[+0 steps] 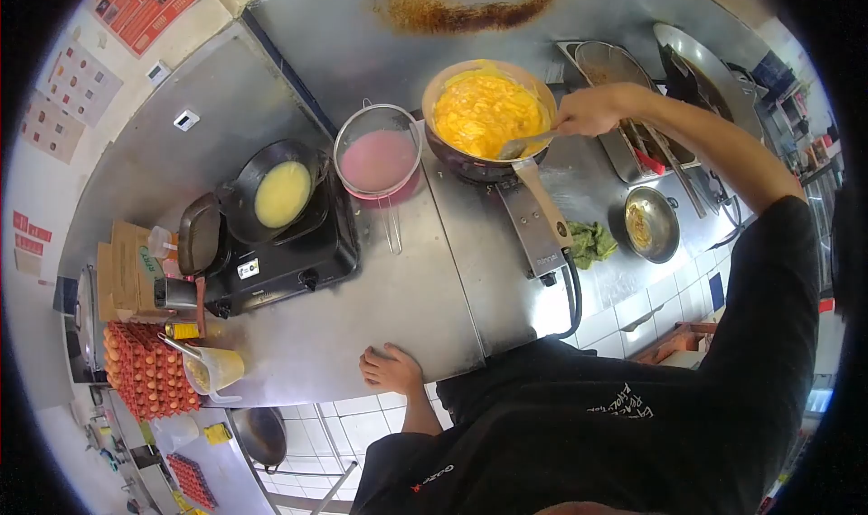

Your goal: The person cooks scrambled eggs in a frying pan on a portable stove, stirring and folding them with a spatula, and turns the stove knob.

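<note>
My right hand (592,111) is closed around the handle of a grey spatula (517,147), whose blade dips into soft yellow scrambled egg (484,108). The egg fills a deep frying pan (432,135) on a Rinnai burner (533,235), the pan's wooden handle (547,203) pointing back toward me. My left hand (391,370) lies on the front edge of the steel counter (398,298), fingers spread and holding nothing. Left of the pan, a mesh strainer (378,160) rests over a pink container.
A black wok (258,207) with a pale yellow round in it sits on a black stove (298,262). Stacked egg trays (149,370) and a jug (217,370) stand at the left. Right are a green cloth (592,244), a small metal pan (653,226) and a tray with utensils (624,158).
</note>
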`<state>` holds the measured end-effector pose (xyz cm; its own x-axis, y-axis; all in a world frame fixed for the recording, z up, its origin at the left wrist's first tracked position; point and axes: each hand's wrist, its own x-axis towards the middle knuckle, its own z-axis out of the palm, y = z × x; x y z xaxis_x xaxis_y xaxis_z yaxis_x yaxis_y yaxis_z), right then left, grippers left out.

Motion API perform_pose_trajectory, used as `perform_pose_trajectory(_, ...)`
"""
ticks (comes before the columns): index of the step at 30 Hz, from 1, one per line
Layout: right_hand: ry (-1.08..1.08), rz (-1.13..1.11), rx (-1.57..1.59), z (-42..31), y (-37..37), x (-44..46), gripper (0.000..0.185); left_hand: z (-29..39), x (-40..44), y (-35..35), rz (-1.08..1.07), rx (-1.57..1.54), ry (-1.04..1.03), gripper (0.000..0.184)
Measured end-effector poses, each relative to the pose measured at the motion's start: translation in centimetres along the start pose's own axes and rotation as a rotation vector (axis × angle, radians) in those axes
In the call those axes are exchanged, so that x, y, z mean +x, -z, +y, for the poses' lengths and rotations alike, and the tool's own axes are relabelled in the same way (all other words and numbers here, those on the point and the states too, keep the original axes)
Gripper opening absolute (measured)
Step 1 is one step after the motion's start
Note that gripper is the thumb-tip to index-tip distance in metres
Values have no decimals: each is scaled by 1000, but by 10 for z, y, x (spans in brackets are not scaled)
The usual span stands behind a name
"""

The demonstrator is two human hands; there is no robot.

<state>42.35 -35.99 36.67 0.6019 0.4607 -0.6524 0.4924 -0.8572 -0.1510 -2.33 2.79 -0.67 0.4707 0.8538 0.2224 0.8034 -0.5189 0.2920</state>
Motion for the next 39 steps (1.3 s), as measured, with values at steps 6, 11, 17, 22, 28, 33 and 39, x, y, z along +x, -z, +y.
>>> perform_pose_trajectory(6, 10, -15, 321, -38, -17, 48, 35, -3, 0, 1, 1, -13, -7, 52)
perform_pose_trajectory(11, -96, 135, 501, -59, -25, 101, 41, -1, 0, 4, 30, -25, -30, 53)
perform_pose_trajectory(17, -84, 483, -201, -26, -47, 173, 37, -3, 1, 3, 31, -1, -42, 51)
perform_pose_trajectory(22, -167, 416, -310, -49, -40, 105, 43, 0, 2, 6, -15, -39, -13, 52)
perform_pose_trajectory(28, -111, 85, -476, -28, -18, 62, 51, -3, 1, 2, 25, -41, -39, 50)
perform_pose_trajectory(33, -204, 79, -123, -34, -4, -14, 40, -6, 1, -1, 8, -25, -36, 50)
perform_pose_trajectory(39, -51, 215, -214, -58, 23, -67, 40, -8, -1, -6, 5, -17, -29, 51)
